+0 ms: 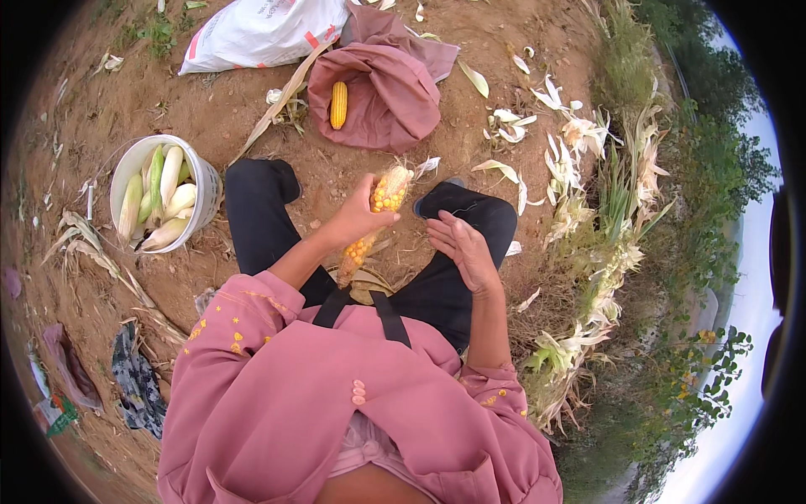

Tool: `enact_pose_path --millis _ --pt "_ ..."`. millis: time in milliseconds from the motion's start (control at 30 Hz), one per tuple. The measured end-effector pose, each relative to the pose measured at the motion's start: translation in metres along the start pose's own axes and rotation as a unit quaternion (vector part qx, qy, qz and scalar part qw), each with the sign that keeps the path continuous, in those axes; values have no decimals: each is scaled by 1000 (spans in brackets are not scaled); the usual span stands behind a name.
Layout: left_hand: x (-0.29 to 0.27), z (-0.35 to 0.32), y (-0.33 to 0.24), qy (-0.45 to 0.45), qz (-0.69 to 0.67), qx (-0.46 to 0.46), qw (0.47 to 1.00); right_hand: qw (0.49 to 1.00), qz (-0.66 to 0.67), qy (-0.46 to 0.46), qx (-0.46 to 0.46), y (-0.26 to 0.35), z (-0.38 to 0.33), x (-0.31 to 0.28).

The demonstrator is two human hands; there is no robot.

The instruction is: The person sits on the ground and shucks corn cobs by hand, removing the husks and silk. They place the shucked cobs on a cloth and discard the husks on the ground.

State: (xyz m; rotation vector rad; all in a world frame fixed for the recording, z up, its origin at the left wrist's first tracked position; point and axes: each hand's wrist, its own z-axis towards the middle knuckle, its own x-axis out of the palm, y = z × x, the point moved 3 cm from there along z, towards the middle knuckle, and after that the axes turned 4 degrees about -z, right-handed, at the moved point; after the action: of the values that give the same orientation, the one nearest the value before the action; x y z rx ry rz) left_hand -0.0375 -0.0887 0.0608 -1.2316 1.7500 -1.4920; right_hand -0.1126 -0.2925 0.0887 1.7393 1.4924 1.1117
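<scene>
In the head view, a white woven sack with red stripes lies slumped on the bare brown dirt at the top left; its printing is too small to make out. Just right of it sits a crumpled mauve cloth bag, soft and folded open, with one husked yellow corn cob resting in its mouth. At the left a round white plastic bucket stands on the soil, filled with pale, still-husked ears of corn standing on end. A small green and red package lies at the lower left edge, beside dark patterned fabric.

The left hand is closed around a partly husked corn ear, its knobbly yellow kernels showing, raised between the person's knees above the dark trousers. The right hand is open, fingers loosely spread, holding nothing, just right of the ear and apart from it. Dry papery husks lie heaped along the right by the grass.
</scene>
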Motion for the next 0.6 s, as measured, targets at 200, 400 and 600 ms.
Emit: enact_pose_path --millis 200,400,600 --pt "-1 -21 -33 56 147 6 988 978 164 124 44 -7 72 70" --pt "-23 -18 3 42 39 -58 997 965 233 -18 -117 22 89 75" --pt "-53 -20 -3 -31 -169 -102 980 965 182 -131 -133 60 53 -3"
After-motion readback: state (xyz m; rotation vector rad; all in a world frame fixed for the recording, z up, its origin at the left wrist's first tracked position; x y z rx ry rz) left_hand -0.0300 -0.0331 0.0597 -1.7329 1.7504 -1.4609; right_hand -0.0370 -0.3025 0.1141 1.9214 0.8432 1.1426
